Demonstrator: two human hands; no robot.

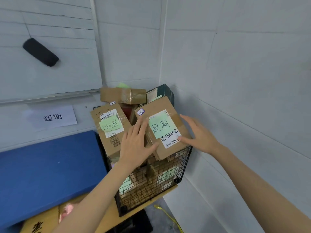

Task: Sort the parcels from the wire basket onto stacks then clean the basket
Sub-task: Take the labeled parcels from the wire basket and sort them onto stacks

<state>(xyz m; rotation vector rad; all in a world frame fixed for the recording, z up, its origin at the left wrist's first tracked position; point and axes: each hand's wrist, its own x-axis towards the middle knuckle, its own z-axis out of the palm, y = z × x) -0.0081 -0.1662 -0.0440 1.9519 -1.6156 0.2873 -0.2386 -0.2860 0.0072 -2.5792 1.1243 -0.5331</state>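
A black wire basket [170, 174] stands in the wall corner, heaped with cardboard parcels. On top at the right lies a brown parcel [166, 115] with a green note and a white label. My left hand [136, 145] lies with straight fingers against its left edge. My right hand [196, 133] is spread along its right side, thumb on the label corner. To the left, another brown parcel [109, 132] with a green note leans in the basket. Behind them lie a taped brown parcel [122, 95] and a dark green box [165, 91].
A blue padded surface [48, 169] lies left of the basket. On the wall above it hangs a white paper sign [52, 117], under a whiteboard [48, 47] with a black eraser [40, 52]. Cardboard [42, 221] lies at the bottom left, a yellow strap [168, 217] on the floor.
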